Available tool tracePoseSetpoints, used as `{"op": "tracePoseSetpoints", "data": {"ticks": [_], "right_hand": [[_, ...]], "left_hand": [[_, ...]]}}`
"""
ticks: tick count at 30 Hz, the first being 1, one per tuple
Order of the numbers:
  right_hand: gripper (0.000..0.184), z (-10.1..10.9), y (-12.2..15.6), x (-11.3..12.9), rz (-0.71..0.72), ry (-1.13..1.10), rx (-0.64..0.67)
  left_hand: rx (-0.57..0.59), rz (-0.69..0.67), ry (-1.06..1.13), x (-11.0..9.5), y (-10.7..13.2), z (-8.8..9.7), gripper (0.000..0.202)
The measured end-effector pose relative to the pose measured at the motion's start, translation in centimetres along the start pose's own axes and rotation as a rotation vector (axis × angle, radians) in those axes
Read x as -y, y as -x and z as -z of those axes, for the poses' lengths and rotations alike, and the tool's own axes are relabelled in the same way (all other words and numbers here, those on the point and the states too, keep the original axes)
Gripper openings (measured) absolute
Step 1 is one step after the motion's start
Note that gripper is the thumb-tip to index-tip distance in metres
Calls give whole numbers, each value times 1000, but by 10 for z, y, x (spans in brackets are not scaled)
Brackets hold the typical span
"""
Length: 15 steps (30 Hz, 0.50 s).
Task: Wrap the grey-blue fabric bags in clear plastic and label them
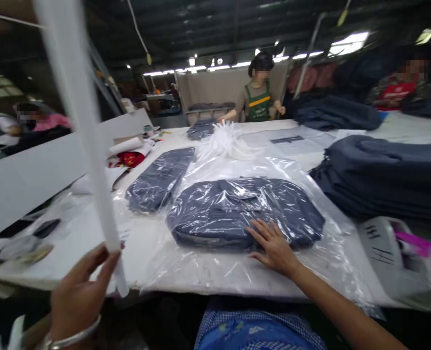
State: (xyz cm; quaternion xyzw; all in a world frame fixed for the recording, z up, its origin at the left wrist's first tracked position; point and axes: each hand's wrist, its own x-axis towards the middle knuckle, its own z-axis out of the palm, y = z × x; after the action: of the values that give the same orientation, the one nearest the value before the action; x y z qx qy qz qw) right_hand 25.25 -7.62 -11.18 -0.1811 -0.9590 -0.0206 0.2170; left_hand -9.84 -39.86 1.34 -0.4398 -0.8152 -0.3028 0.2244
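Between the thumb and fingers of my left hand (82, 287) is pinched a long white strip (87, 146), blurred by motion, that runs up past the top of the view. My right hand (274, 245) lies with fingers spread on the front edge of a bundle of folded dark blue cloth (197, 209) inside a clear plastic bag (197, 272). The bag's loose plastic spreads over the table on both sides. Just behind the bundle is a pile of white strips (226, 141). Another dark blue bundle in clear plastic (160, 177) lies to its left.
Thick stacks of dark cloth (386, 175) stand on the right of the white table (135, 262). A grey container (378, 253) with a pink item sits near the right front. A co-worker (257, 99) in a green apron stands across the table. A white panel (36, 170) borders the left.
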Motion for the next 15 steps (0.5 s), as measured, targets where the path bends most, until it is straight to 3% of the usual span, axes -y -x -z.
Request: {"op": "tracePoseSetpoints", "data": {"ticks": [2, 4, 7, 11, 15], "right_hand": [[68, 3, 3, 3, -44, 5, 8], [61, 6, -1, -3, -70, -17, -1], [54, 20, -17, -22, -34, -126, 39], [60, 49, -25, -28, 84, -180, 46], [42, 46, 8, -3, 182, -139, -60]], "left_hand": [[139, -138, 186, -45, -3, -28, 32], [371, -355, 361, -81, -2, -55, 28], [735, -583, 474, -115, 7, -88, 27], [1031, -618, 499, -129, 29, -110, 27], [1107, -550, 489, -123, 47, -113, 27]]}}
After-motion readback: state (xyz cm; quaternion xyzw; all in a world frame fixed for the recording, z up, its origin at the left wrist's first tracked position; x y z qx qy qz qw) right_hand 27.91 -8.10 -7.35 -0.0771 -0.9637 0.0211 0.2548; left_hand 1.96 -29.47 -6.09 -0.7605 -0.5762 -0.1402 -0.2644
